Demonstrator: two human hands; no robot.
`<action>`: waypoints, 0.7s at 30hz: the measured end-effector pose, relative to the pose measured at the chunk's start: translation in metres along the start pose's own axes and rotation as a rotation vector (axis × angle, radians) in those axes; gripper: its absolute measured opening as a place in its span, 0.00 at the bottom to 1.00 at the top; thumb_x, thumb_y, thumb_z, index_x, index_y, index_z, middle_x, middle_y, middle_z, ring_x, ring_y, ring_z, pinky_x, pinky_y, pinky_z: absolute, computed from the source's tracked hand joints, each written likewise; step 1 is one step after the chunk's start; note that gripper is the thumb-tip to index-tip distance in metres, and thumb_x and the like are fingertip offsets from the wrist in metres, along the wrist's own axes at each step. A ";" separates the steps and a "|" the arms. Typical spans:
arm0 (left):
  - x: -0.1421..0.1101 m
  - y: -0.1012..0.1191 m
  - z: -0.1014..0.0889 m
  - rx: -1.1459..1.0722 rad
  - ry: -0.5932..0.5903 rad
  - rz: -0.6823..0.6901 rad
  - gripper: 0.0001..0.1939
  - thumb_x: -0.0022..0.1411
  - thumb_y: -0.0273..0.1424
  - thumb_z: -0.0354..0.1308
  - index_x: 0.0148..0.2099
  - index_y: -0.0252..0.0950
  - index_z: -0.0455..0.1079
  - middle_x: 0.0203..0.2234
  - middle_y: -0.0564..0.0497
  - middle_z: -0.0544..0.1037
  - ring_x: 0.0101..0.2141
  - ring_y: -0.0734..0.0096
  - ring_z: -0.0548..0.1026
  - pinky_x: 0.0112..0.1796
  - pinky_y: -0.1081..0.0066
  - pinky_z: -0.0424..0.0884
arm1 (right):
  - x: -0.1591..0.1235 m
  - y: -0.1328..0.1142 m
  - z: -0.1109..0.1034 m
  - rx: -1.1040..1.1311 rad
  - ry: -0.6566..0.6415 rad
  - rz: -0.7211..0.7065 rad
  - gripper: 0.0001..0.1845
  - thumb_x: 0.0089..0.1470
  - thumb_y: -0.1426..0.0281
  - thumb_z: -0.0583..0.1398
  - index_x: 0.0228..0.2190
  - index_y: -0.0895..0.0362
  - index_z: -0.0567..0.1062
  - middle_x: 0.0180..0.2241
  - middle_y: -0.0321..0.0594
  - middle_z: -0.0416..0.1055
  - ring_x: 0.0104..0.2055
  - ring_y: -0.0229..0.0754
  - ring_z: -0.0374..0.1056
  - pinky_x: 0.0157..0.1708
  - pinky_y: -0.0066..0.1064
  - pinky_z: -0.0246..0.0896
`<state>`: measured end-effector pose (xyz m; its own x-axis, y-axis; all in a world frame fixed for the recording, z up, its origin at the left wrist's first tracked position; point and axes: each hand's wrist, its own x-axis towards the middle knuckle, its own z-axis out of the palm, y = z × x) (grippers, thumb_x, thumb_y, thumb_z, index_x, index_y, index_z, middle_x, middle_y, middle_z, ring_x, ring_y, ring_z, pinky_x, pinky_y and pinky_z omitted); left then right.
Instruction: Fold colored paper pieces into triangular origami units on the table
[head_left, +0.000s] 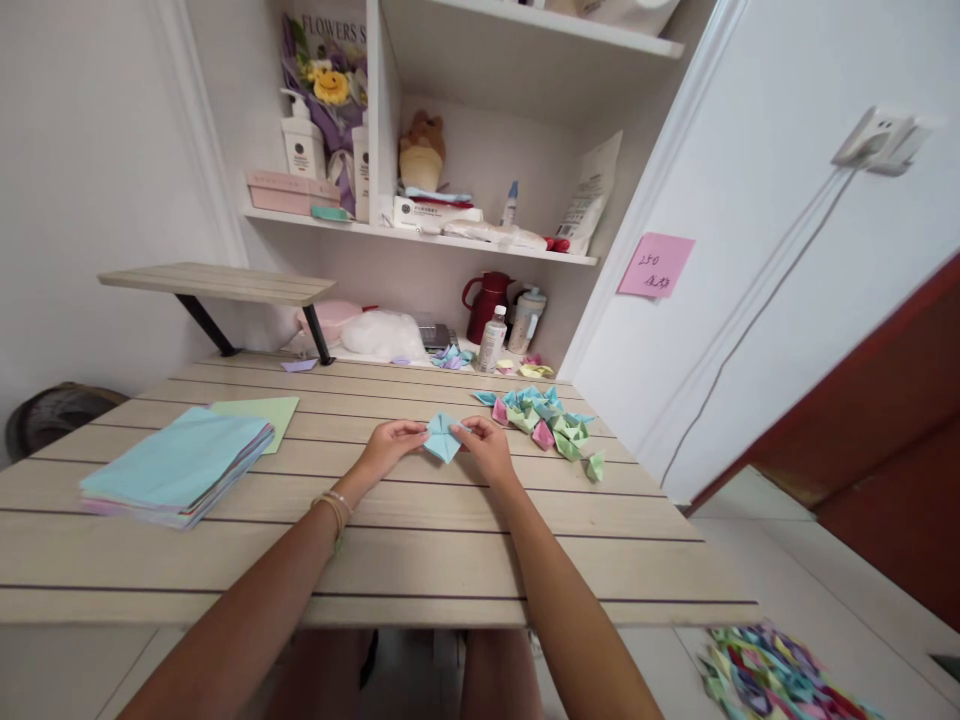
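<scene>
A light blue sheet of origami paper (442,440), folded into a small square with creases meeting at its middle, is held just above the table between both hands. My left hand (394,443) pinches its left corner, thumb and fingers closed. On the opposite corner, my right hand (486,445) grips the paper the same way. To the right of my hands lies a heap of folded paper boats (536,415) in blue, green and pink. A stack of coloured paper (180,460), blue on top, rests at the left, partly over a green sheet (281,415).
A small raised shelf (217,280) on black legs stands at the back left. Along the back are a plastic bottle (492,340), a red jug (487,305) and a white plastic bag (382,335). Many folded paper pieces (772,670) lie on the floor at right.
</scene>
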<state>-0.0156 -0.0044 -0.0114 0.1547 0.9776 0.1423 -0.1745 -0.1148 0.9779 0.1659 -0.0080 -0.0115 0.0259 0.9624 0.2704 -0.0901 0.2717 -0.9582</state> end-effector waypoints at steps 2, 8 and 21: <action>0.002 -0.001 -0.001 -0.006 0.014 -0.013 0.16 0.39 0.33 0.67 0.32 0.29 0.74 0.33 0.44 0.78 0.32 0.66 0.75 0.40 0.65 0.70 | 0.000 -0.001 0.000 0.017 0.003 0.017 0.18 0.34 0.58 0.66 0.23 0.58 0.71 0.17 0.34 0.67 0.22 0.37 0.64 0.23 0.29 0.63; 0.001 0.000 -0.003 -0.094 -0.039 -0.053 0.17 0.43 0.35 0.65 0.35 0.27 0.75 0.34 0.42 0.78 0.37 0.62 0.75 0.42 0.65 0.69 | 0.001 -0.001 0.000 0.094 0.012 0.058 0.19 0.31 0.58 0.67 0.23 0.58 0.71 0.18 0.34 0.69 0.24 0.39 0.66 0.27 0.32 0.65; 0.003 -0.004 -0.006 0.012 -0.029 -0.006 0.24 0.42 0.33 0.65 0.43 0.30 0.67 0.27 0.46 0.77 0.27 0.69 0.75 0.30 0.70 0.70 | 0.000 0.003 -0.001 0.049 0.013 0.017 0.16 0.34 0.63 0.66 0.26 0.58 0.72 0.20 0.35 0.70 0.22 0.35 0.64 0.23 0.26 0.59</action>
<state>-0.0206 0.0005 -0.0153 0.1838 0.9728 0.1409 -0.1614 -0.1115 0.9806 0.1662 -0.0071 -0.0144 0.0365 0.9670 0.2522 -0.1394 0.2549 -0.9569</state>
